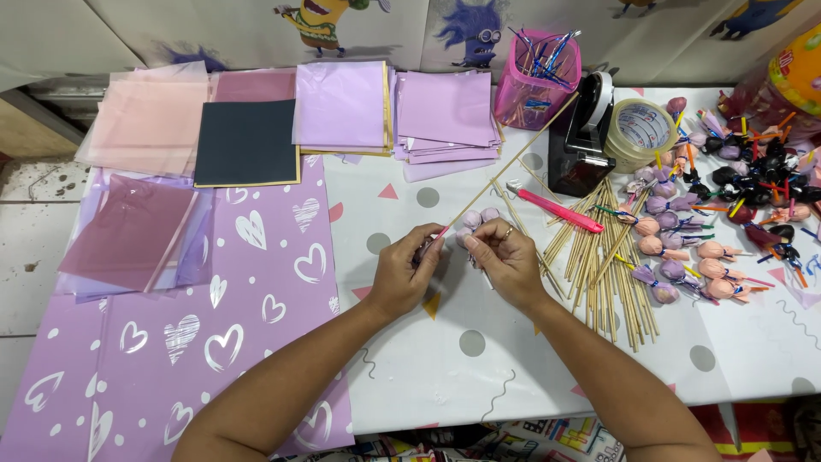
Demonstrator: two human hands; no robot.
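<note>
**Both hands on a stick with wrapped balls, table centre**

I see my left hand (404, 275) and right hand (505, 259) meeting over the middle of the table (479, 359). Left fingers are pinched shut on the lower end of a long stick (513, 158), which runs up and to the right toward the pink cup (537, 79). Right hand is closed too, thumb and forefinger clamped at a small cluster of lilac balls (479, 217) sitting just between the two hands, against the stick. I cannot tell exactly how the balls are fixed to it; the fingers cover the join.

Surroundings, noted by position:
- Right of the right hand: a loose pile of sticks (603, 274), with a pink cutter (556, 210) lying across its upper end.
- Further right: wrapped balls in peach and lilac (684, 257), then dark ones (761, 184) near the table's edge.
- Behind the pile: a black tape dispenser (581, 137) and a tape roll (640, 128) touching it.
- Left: heart-print sheet (256, 282), with stacks of lilac (342, 104), pink (150, 115) and black paper (246, 141) along the back.
</note>
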